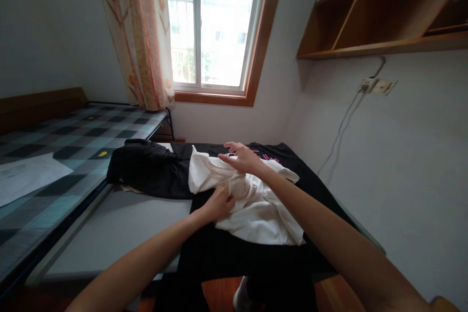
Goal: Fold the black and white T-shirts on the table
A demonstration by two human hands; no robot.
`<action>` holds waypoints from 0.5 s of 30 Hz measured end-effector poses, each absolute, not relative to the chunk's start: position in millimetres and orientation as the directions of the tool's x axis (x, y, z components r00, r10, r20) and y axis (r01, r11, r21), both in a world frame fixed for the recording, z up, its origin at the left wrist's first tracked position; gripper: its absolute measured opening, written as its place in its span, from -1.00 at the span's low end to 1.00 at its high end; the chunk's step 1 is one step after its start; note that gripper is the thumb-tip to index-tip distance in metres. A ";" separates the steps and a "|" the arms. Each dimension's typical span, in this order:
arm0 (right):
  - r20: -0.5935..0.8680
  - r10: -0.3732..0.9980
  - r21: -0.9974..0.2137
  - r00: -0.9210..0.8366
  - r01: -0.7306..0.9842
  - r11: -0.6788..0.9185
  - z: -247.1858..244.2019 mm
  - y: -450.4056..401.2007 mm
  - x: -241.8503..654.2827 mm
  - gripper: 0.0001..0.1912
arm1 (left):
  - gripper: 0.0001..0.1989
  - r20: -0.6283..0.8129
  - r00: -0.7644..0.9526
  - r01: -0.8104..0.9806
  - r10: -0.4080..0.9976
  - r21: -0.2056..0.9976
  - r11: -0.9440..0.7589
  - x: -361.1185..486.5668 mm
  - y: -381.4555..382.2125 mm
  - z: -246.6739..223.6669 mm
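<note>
A crumpled white garment [256, 209], its kind unclear from the folds, lies bunched on a black cloth [226, 258] with pink lettering near its far edge. My left hand [220, 202] is closed on the near left part of the white fabric. Over the far side of the same garment is my right hand [243, 158], its fingers apart and thumb stretched out to the left; whether it touches the fabric I cannot tell. To the left, a heap of black clothing [149, 165] rests beside the white garment.
The clothes lie on a pale table-like surface [139, 234]. At left is a bed with a checked mattress [120, 122] and white paper [32, 175]. Wooden shelves [365, 34] hang at upper right above a wall socket [378, 86] with cords. A curtained window [219, 24] is ahead.
</note>
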State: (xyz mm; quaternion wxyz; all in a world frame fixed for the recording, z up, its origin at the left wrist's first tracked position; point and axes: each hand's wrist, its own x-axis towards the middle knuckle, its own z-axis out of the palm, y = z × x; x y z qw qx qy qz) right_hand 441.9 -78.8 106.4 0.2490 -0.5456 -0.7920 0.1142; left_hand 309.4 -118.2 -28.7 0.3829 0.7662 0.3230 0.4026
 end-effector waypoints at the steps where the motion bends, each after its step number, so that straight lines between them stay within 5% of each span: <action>1: 0.178 0.936 -0.430 -0.303 0.832 0.350 105.3 -73.9 436.7 -0.33 | -0.69 0.368 0.529 0.201 0.765 0.821 -0.534 309.2 -121.0 -28.3; 4: -0.094 0.919 -0.292 -0.384 0.893 0.343 95.2 -64.5 419.9 -0.14 | -0.69 0.350 0.623 0.183 0.700 0.805 -0.565 307.6 -129.5 -23.1; 7: -0.179 0.899 -0.170 -0.400 0.912 0.373 83.4 -56.1 410.1 -0.27 | -0.66 0.324 0.654 0.146 0.683 0.832 -0.535 305.6 -135.8 -15.6; 11: 0.098 0.955 -0.331 -0.282 0.895 0.298 89.8 -37.4 427.2 -0.27 | -0.50 0.316 0.679 0.145 0.663 0.828 -0.542 302.8 -138.1 -9.4; 15: 0.470 0.882 -0.520 -0.012 0.804 0.289 125.9 -15.3 487.7 -0.37 | -0.28 0.341 0.528 0.161 0.778 0.859 -0.486 301.9 -128.7 -13.3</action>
